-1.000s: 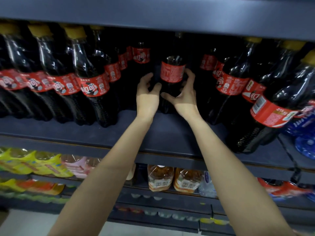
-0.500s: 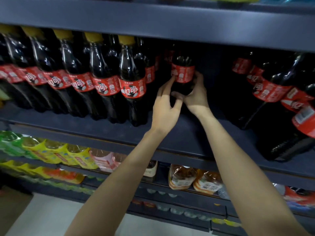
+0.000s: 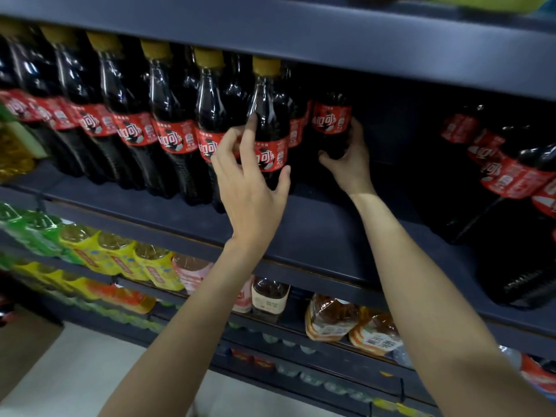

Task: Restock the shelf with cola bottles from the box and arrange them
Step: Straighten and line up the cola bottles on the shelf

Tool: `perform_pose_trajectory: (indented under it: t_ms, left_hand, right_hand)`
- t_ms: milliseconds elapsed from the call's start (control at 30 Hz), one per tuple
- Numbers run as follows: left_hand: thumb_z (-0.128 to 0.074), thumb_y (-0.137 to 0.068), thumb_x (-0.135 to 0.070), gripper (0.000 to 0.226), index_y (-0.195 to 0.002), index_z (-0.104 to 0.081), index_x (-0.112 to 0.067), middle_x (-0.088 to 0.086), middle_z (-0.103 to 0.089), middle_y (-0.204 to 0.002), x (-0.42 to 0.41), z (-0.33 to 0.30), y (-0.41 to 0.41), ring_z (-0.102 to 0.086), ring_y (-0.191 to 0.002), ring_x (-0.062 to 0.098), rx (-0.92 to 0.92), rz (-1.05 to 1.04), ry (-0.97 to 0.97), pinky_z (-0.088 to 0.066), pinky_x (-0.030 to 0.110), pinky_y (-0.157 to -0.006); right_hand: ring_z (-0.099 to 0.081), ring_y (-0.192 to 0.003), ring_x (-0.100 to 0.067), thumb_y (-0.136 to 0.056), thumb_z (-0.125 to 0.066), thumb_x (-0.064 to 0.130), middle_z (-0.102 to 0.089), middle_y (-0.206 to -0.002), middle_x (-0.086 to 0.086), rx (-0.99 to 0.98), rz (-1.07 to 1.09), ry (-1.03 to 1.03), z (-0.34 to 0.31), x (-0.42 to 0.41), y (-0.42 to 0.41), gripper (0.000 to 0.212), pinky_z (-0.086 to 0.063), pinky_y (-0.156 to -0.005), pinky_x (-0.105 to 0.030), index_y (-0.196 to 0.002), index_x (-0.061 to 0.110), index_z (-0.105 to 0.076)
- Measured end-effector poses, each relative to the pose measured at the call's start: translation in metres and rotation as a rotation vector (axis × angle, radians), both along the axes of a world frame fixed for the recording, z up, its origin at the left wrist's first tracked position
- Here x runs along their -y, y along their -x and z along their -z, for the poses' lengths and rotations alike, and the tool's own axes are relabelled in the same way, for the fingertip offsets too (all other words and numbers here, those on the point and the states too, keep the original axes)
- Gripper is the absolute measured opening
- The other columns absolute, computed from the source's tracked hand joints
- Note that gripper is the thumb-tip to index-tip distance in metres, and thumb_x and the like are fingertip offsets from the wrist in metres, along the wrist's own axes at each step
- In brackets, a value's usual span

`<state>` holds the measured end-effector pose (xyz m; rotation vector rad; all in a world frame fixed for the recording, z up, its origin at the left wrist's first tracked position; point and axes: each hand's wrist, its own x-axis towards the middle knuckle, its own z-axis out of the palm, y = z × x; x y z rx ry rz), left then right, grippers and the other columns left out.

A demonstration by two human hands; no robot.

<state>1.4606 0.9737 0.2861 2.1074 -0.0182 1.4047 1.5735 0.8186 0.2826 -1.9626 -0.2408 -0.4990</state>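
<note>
The right hand (image 3: 349, 164) is closed round the lower body of a cola bottle (image 3: 331, 124) set deep on the shelf (image 3: 316, 236), at one o'clock from the left hand (image 3: 249, 188), whose spread fingers cup the front bottle (image 3: 267, 130) at the row's end without fully closing. Best draw the deep bottle forward upright, base on the shelf, label outward, while the left hand steadies its neighbour against tipping. No box is in view.
</note>
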Motion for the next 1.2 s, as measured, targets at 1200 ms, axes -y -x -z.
perform_pose_trajectory:
  t_ms: [1200]
  left_hand:
    - [-0.050, -0.085, -0.015, 0.049, -0.133, -0.046, -0.010, 0.008, -0.051, -0.133, 0.230, -0.009, -0.059, -0.051, -0.105, 0.003, -0.633, 1.139, 0.607, -0.041, 0.011, -0.090]
  right_hand:
    - [-0.045, -0.123, -0.034, -0.084, -0.065, 0.018, -0.037, -0.137, -0.017, -0.040, 0.828, 0.214, 0.026, 0.116, 0.140, 0.073, -0.046, -0.094, -0.044, -0.142, 0.005, -0.024]
